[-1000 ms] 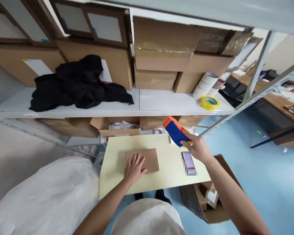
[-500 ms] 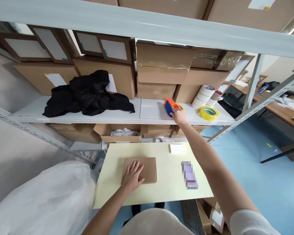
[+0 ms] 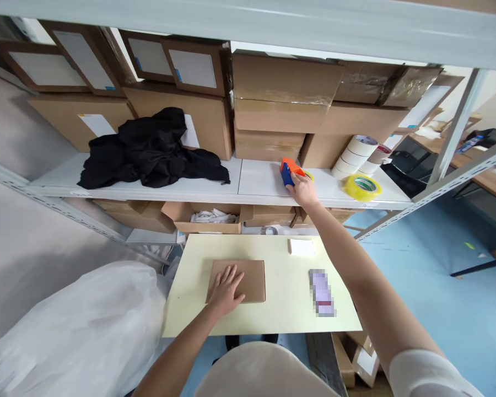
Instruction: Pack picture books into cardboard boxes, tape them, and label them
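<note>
A small closed cardboard box (image 3: 254,280) lies on the pale yellow tabletop (image 3: 281,317). My left hand (image 3: 226,291) rests flat on its lid, fingers spread. On the shelf above, my right hand (image 3: 303,190) has its fingers around an orange and blue tape dispenser (image 3: 288,172). Part of the dispenser and its yellow tape roll is hidden behind that hand. A wide yellow roll of tape (image 3: 362,188) lies on the shelf to the right of it, near stacked white tape rolls (image 3: 352,155).
Large cartons (image 3: 281,116) fill the back of the shelf (image 3: 256,179). Black cloth (image 3: 155,149) is heaped on its left part. A white block (image 3: 301,247) and a blurred-out purple item (image 3: 322,293) lie on the table's right side. A big white bag (image 3: 78,331) bulges at the left.
The view has shifted slightly. My right hand stays at the tape dispenser on the shelf, and my left hand still lies on the box.
</note>
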`<move>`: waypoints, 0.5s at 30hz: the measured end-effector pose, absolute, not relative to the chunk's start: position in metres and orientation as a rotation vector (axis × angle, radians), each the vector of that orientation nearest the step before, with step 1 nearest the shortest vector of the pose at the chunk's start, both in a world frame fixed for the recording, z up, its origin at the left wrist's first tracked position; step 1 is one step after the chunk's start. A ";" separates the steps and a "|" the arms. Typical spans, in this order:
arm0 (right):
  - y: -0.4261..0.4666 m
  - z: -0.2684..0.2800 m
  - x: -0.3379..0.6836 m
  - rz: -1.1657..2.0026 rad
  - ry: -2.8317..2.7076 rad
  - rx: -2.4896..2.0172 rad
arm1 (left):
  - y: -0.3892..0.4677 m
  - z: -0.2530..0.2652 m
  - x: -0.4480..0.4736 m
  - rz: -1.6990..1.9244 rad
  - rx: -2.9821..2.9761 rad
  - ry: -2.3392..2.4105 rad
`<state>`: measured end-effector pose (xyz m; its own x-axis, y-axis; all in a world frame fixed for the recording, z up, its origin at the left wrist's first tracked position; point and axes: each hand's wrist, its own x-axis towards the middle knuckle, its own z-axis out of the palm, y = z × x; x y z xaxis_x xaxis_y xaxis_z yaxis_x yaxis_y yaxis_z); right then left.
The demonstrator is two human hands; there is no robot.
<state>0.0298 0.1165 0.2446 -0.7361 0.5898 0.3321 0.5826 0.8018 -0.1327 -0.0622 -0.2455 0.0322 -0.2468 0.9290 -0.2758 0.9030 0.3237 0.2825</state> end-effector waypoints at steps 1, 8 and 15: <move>0.114 0.245 0.032 0.004 -2.612 -0.862 | -0.245 0.032 -0.062 0.090 1.625 2.203; 0.047 0.197 0.085 0.119 -2.406 -0.838 | -0.252 0.034 -0.070 0.258 1.606 2.236; -0.072 0.033 0.162 1.129 -2.615 -0.994 | -0.325 0.002 -0.107 0.665 1.064 2.365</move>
